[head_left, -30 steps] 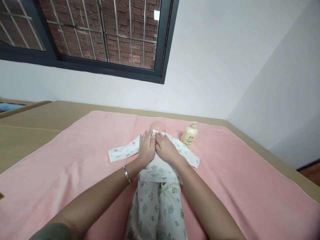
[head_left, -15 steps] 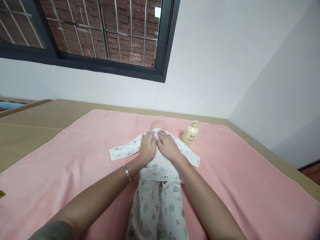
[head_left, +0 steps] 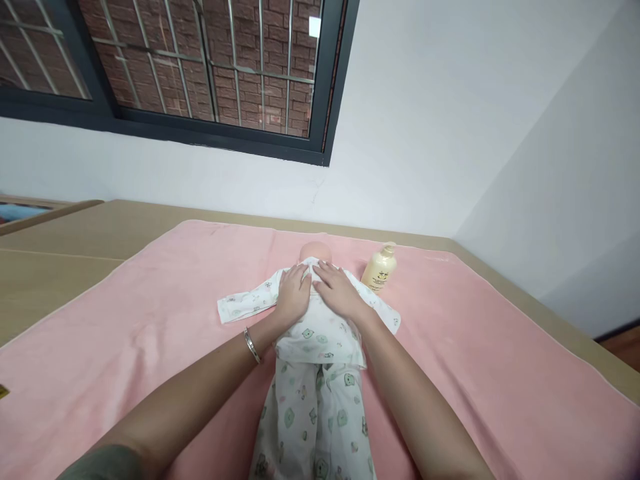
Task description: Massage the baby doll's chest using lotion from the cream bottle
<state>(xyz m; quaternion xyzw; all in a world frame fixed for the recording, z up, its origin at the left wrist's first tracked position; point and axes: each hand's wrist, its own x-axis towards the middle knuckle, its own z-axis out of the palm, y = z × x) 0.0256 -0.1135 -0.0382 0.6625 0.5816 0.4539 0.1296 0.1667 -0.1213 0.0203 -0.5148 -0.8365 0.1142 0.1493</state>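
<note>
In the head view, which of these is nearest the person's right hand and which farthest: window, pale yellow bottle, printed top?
1. Printed top: nearest, directly under the right hand and touching it.
2. Pale yellow bottle: to the hand's right and slightly beyond, on the pink cloth.
3. Window: farthest, in the wall beyond, toward the left.

We see a flat tan surface (head_left: 65, 273), which shows at the left of the frame, in a narrow strip behind the centre and along the right side. Over it we find spread a pink cloth (head_left: 165, 293), softly wrinkled in the lower left. On this cloth we see a doll (head_left: 315, 251) in white printed clothes (head_left: 343, 417), lying from the centre to the bottom edge, a pale yellow bottle (head_left: 379, 270) right of the centre, and at the left edge a small yellowish piece (head_left: 3, 391), partly cut off.
</note>
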